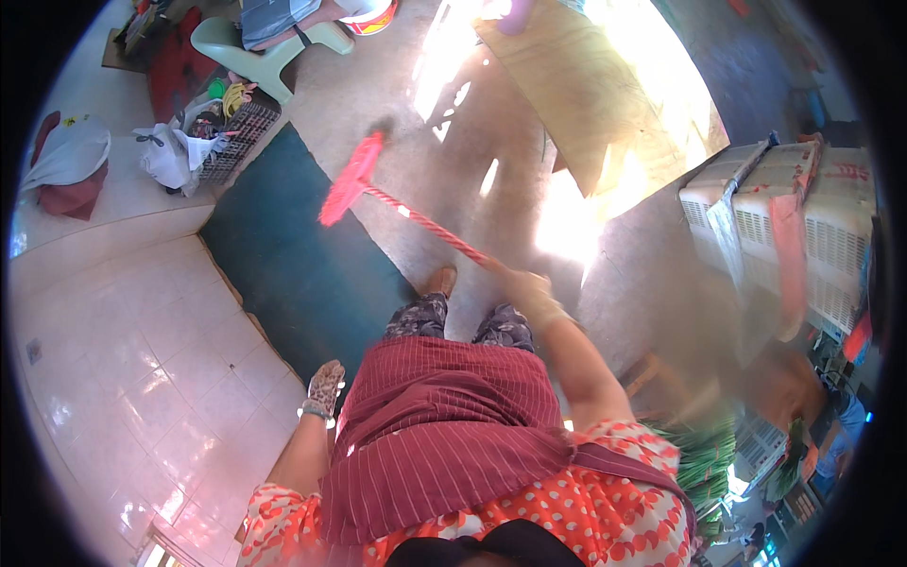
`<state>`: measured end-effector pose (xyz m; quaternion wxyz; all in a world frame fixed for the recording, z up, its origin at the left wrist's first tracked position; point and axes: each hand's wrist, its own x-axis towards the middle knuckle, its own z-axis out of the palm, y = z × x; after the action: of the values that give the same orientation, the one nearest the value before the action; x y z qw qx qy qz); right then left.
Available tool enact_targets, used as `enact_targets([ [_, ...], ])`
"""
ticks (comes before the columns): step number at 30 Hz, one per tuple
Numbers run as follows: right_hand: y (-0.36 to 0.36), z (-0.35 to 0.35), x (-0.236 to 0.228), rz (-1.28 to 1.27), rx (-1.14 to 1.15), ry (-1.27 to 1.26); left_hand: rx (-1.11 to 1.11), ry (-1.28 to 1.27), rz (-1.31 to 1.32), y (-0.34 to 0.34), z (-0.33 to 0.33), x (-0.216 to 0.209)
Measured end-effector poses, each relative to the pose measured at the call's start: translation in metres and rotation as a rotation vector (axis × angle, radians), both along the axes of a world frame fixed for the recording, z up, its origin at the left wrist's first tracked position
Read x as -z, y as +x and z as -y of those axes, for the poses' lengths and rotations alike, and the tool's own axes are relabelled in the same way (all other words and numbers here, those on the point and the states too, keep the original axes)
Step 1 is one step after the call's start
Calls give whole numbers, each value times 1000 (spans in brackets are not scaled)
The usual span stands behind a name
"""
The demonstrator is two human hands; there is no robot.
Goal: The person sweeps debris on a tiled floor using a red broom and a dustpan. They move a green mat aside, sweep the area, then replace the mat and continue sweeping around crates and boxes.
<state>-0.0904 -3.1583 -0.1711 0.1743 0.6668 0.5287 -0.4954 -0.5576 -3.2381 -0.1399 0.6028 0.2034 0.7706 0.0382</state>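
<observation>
My right hand (pixel 529 295), in a pale glove, is closed round the red-and-white striped handle of a broom (pixel 442 232). The broom reaches out ahead and to the left. Its pink head is over the bare floor beside the far right edge of a dark green mat (pixel 293 236), with a small dark patch at its far end. Down at my left side hangs my left hand (pixel 326 386) in a patterned glove. Its fingers look loosely stretched, and I see nothing in it. The mat's near edge is closest to it.
A pale green plastic chair (pixel 248 59), a dark crate (pixel 241 137) and white bags (pixel 170 156) stand far left. A plywood board (pixel 605 104) lies far right. Strapped white crates (pixel 784 227) are stacked at right, near green stalks (pixel 694 458). White tiles (pixel 142 378) cover the left.
</observation>
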Motion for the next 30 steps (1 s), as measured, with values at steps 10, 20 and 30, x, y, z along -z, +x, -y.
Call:
enact_targets([
  [10,43,83,-3,164,129,33,-185,-78,-44,-32,43,8],
  [20,70,181,-45,320,535,193,-128,-13,97,11,18,21],
  [30,61,-5,92,-25,1321,143,-110,-137,-121,-51,26,21],
])
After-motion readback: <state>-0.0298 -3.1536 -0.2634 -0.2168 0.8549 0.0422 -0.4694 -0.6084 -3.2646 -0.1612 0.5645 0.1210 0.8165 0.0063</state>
